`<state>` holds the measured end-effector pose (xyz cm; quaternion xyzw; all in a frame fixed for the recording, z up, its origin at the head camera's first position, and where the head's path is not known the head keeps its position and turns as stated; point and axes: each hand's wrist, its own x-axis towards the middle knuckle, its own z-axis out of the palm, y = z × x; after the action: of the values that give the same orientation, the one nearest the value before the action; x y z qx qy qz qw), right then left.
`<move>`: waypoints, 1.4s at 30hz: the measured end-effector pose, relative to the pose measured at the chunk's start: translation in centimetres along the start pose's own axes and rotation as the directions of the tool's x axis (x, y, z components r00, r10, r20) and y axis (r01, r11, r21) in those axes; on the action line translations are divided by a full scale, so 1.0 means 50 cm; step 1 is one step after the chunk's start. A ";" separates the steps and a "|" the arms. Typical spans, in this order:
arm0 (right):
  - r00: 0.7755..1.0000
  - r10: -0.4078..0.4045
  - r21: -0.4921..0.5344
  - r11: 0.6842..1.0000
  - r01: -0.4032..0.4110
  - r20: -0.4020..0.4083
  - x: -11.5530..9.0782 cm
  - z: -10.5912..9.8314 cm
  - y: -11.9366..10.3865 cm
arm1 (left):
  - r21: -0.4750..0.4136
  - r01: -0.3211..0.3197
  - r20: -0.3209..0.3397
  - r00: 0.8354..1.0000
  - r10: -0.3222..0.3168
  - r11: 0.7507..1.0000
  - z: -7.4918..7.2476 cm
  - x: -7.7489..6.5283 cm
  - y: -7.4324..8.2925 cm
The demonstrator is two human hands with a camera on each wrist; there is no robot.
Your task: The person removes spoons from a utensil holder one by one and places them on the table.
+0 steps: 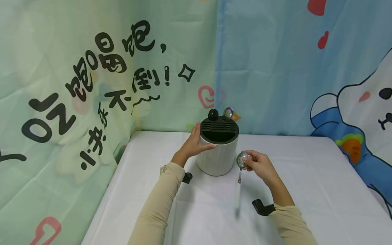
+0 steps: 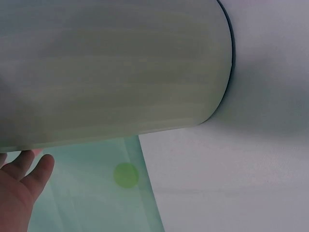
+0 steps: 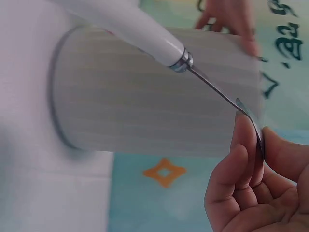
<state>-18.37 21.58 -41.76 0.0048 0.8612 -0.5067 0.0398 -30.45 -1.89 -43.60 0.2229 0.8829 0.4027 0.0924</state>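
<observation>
A white cylindrical utensil holder (image 1: 215, 160) with a black slotted lid (image 1: 219, 131) stands upright on the table. My left hand (image 1: 196, 141) holds it near the top from the left, thumb across the front and fingers around the back. In the left wrist view, fingertips of the left hand (image 2: 24, 181) touch its side. Just right of the holder, my right hand (image 1: 260, 165) pinches a metal spoon (image 1: 242, 159) by its bowl, the white handle (image 1: 238, 195) hanging down. The right wrist view shows thumb and fingers of the right hand (image 3: 251, 188) on either side of the bowl.
At the back of the lid, a round black utensil end (image 1: 213, 114) and a shiny spoon bowl (image 1: 228, 113) stick up. A white cloth covers the table (image 1: 306, 177). Printed curtains (image 1: 260, 68) hang behind and to the left. Black wrist mounts (image 1: 262, 207) sit on both sleeves.
</observation>
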 end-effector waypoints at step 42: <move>0.977 0.213 -0.466 0.864 -0.193 -0.008 0.028 0.119 0.190 | 0.019 0.001 -0.001 1.000 -0.001 1.000 0.000 -0.002 -0.001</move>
<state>-18.94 20.97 -53.03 0.0747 0.9508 -0.2793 0.1115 -30.38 -2.00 -43.64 0.2230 0.8869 0.3943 0.0903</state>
